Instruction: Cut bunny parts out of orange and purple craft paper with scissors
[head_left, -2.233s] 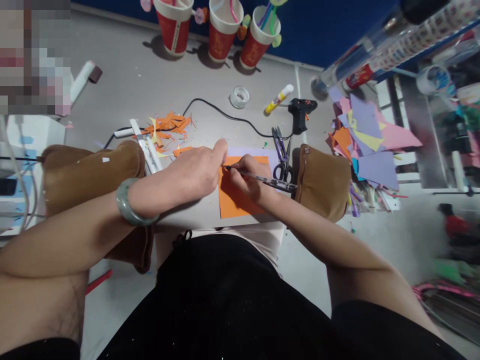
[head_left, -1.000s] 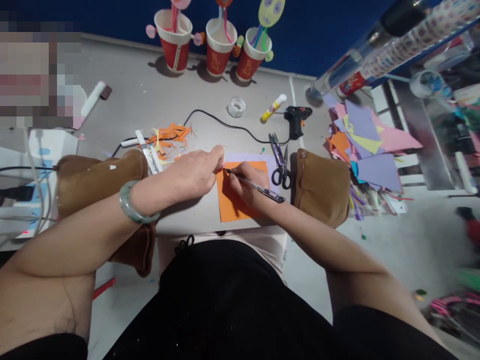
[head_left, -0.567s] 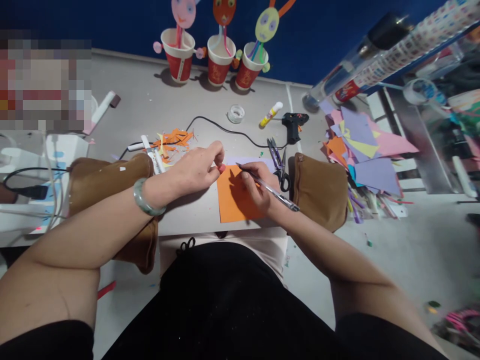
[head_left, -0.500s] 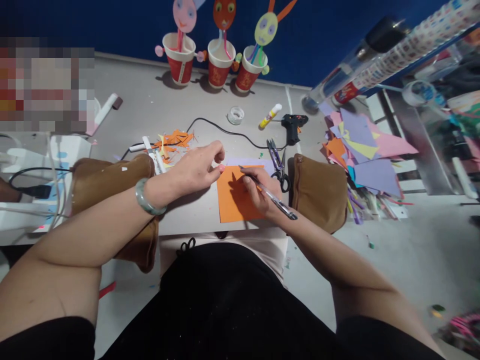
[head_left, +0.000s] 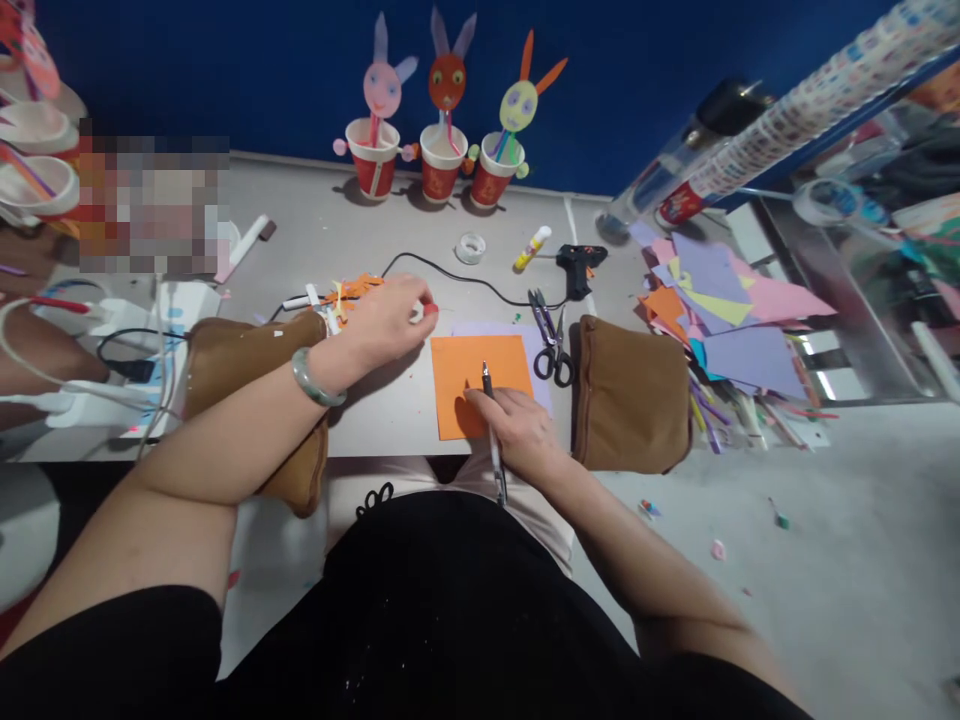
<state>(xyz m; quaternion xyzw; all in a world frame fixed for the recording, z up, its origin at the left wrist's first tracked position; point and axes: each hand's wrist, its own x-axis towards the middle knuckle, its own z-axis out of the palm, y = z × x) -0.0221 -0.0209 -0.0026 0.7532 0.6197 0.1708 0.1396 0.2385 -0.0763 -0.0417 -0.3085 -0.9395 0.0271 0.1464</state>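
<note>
An orange paper sheet [head_left: 495, 365] lies on the grey table [head_left: 315, 230] in front of me, over a lilac sheet. My right hand [head_left: 517, 430] rests on the sheet's near edge and grips a pen [head_left: 491, 430], tip pointing away from me on the paper. My left hand [head_left: 386, 320], with a green bangle on the wrist, hovers left of the sheet and pinches a small pink-and-white piece [head_left: 425, 310] in its fingertips. Orange paper scraps [head_left: 349, 288] lie just behind that hand.
Scissors [head_left: 551, 345], a glue gun [head_left: 577, 265] with a black cord, a glue stick [head_left: 531, 247] and a tape roll [head_left: 471, 247] lie beyond the sheet. Three red cups with paper rabbits [head_left: 439, 170] stand at the back. Coloured paper [head_left: 720, 310] is piled right. Brown cushions flank me.
My left hand has lifted off the orange sheet and drawn left with the small piece. My right hand has pulled back to the sheet's near edge, the pen turned lengthwise. The camera tilted up.
</note>
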